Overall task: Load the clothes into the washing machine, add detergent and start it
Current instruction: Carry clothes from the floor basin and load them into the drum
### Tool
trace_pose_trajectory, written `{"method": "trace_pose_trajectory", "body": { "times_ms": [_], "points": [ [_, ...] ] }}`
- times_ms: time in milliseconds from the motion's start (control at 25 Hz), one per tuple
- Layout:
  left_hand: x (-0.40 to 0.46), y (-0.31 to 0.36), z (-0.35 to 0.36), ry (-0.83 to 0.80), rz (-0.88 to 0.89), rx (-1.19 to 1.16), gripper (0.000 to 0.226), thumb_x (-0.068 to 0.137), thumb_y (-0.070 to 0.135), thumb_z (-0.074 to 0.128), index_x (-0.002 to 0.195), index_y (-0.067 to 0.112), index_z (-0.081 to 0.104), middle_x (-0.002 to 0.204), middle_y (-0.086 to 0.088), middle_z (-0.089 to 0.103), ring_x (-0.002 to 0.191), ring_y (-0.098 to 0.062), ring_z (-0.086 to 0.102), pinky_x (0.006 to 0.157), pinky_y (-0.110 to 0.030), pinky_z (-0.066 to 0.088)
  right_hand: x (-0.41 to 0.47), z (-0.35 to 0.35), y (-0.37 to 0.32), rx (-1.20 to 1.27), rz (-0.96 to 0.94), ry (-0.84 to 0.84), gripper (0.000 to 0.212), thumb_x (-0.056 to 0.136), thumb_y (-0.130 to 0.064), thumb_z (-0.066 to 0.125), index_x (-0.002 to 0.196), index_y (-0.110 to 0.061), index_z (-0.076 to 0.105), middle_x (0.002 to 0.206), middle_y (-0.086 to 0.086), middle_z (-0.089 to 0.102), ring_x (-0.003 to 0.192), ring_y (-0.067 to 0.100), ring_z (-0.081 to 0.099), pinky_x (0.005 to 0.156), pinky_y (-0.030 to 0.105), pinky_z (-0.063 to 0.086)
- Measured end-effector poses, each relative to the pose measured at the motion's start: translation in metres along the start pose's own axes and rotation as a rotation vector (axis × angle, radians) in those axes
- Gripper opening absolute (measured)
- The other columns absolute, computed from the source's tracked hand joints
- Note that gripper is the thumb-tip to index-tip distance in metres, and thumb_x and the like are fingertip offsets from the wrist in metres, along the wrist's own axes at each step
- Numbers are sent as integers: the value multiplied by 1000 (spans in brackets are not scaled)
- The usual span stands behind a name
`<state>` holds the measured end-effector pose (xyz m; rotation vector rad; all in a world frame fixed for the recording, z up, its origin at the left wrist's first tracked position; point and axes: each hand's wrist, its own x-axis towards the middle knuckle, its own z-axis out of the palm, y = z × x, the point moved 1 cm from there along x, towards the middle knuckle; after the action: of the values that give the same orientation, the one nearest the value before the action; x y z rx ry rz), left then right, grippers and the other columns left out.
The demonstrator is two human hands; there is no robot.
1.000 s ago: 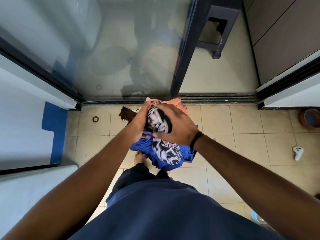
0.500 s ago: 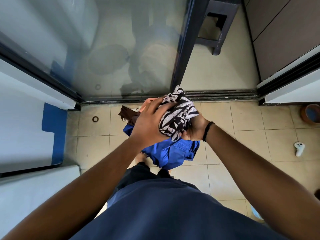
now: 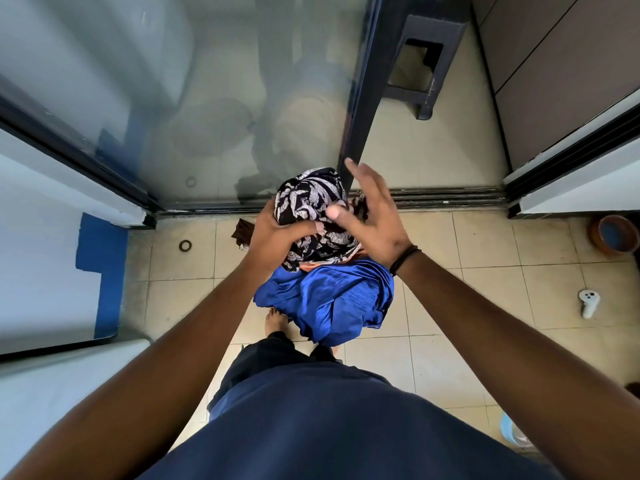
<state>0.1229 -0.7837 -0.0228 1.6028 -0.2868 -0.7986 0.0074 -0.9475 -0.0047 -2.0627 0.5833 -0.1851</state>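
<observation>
Black-white garment (image 3: pixel 311 213) in L hand (image 3: pixel 273 233)

blue garment (image 3: pixel 332 299): top under patterned cloth (image 3: pixel 311 209) | clear bottle (image 3: pixel 516 438): mostly behind right forearm, edge-cut

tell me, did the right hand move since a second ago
Yes. The right hand came off the patterned cloth and rose toward the door track, fingers now spread.
</observation>
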Motion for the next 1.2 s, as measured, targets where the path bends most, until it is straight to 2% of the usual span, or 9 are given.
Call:
{"method": "trace_pose_trajectory", "body": {
  "times_ms": [80,200,360,600,680,840,920,1080,1200],
  "points": [
    [-3,8,7,19,-31,-100,62,68,14,84,127,7,65,115,-11,75,107,-29,73,93,-44,58,0,1,-3,-123,-105,-103,95,77,-68,69,156,-35,27,160,7,26,151,18,21,123,34,23],
    [-12,15,10,50,-63,-153,55,72,16,82,125,9,67,113,-11,76,105,-30,73,89,-43,59,-1,2,1,-128,-121,-34,83,80,-58,74,149,-25,42,142,4,48,133,14,45,115,33,37],
    [-34,17,-2,96,-64,-178,45,80,16,80,123,11,69,112,-10,77,105,-28,74,86,-38,59,-2,17,-6,-171,-102,-19,69,82,-68,64,138,-31,52,127,-2,58,117,13,58,102,37,48],
    [-75,20,-59,254,-36,-244,40,89,25,73,126,12,67,116,-9,76,109,-27,73,93,-42,58,-1,64,-60,-89,-197,-95,57,86,-52,72,136,-26,60,111,-3,52,106,5,53,95,14,39],
    [-92,18,-85,314,-37,-268,41,90,29,72,127,14,67,118,-9,75,111,-27,72,97,-46,56,-1,89,-78,-85,-262,-100,47,89,-47,71,130,-26,65,102,-4,46,100,7,50,91,16,40],
    [-142,3,-144,487,-51,-348,19,98,27,64,116,23,68,113,-6,77,106,-24,73,96,-47,57,-2,153,-111,-57,-372,-114,29,93,-36,66,114,-17,74,93,-4,47,88,14,54,86,28,47],
    [-171,-8,-173,551,-68,-386,25,96,34,66,119,25,66,113,-4,77,104,-23,74,93,-47,58,-10,187,-131,-55,-396,-164,32,93,-38,62,110,-15,76,92,-2,49,86,16,54,81,24,43],
    [-248,-37,-247,713,-62,-449,57,84,51,69,133,25,60,117,-7,75,106,-30,73,84,-54,61,-56,266,-190,-11,-479,-317,38,93,-43,60,106,-11,76,91,-5,50,86,9,52,79,11,36],
    [-305,-54,-292,843,-20,-508,57,84,52,66,132,22,60,118,-9,75,109,-33,72,86,-51,57,-92,313,-230,-28,-549,-412,40,93,-45,57,98,-10,75,90,-2,52,83,10,53,75,7,36]
  ]
}}
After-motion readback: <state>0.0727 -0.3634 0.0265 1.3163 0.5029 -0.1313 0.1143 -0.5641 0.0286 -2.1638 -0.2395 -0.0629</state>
